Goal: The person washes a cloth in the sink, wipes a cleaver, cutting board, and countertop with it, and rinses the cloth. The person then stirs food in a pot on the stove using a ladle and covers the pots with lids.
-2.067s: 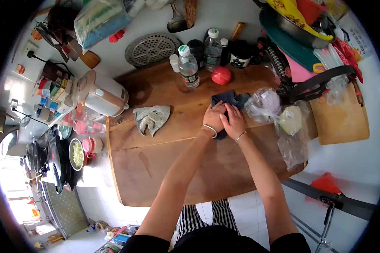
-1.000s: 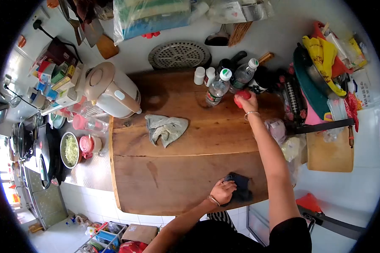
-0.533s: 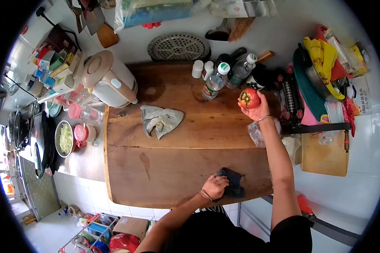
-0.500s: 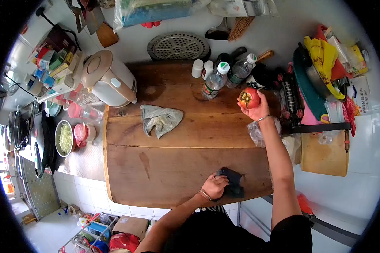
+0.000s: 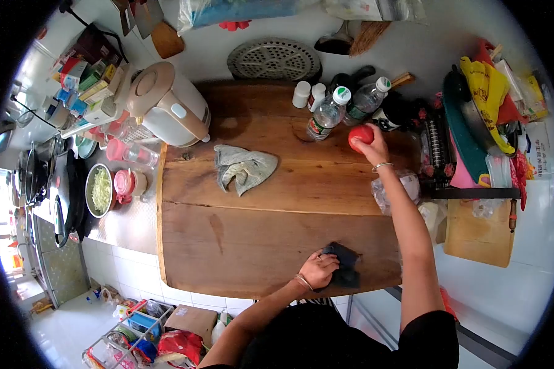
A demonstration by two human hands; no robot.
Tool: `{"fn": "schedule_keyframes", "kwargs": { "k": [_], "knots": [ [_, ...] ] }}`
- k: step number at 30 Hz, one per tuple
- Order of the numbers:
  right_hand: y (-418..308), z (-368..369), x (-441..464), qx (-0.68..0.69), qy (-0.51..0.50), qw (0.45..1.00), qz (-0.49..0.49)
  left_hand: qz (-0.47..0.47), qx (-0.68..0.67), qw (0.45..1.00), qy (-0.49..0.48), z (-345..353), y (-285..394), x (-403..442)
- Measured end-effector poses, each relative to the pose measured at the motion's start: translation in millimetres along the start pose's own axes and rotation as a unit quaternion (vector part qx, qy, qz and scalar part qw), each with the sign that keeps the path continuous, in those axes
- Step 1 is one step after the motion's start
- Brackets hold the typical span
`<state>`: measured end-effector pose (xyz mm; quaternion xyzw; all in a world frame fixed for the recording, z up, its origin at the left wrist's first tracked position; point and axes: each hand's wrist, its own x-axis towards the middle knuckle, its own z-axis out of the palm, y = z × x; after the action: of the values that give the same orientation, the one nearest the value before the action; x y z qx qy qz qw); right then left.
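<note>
My right hand (image 5: 372,146) is closed round a red round object (image 5: 361,136) at the back right of the wooden table (image 5: 277,243). Two clear bottles with green-and-white caps stand just left of it, the nearer bottle (image 5: 328,114) beside two small white containers (image 5: 301,95). Near the front edge my left hand (image 5: 319,268) is closed on a dark cloth (image 5: 343,265), which lies on the wood. A grey cloth (image 5: 243,167) lies crumpled at the middle left.
A beige kettle (image 5: 168,106) stands at the back left, with a bowl of pale shreds (image 5: 100,190) beyond the left edge. Clear plastic bags (image 5: 395,190) lie by my right forearm. A rack with a green tray (image 5: 463,132) and a cutting board (image 5: 479,231) are at the right.
The red object was lifted from the table and its underside shown; now it is turned over and lower. My left hand and the dark cloth moved from the back to the front edge. The view has shifted.
</note>
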<state>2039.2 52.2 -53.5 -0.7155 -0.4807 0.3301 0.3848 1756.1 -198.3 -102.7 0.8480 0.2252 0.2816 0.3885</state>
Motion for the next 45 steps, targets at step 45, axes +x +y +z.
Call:
{"fn": "schedule_keyframes", "kwargs": {
  "k": [45],
  "knots": [
    [67.9, 3.8, -342.7, -0.155, -0.017, 0.984, -0.083, 0.003, 0.132, 0.991, 0.026, 39.9, 12.8, 75.1]
  ]
}}
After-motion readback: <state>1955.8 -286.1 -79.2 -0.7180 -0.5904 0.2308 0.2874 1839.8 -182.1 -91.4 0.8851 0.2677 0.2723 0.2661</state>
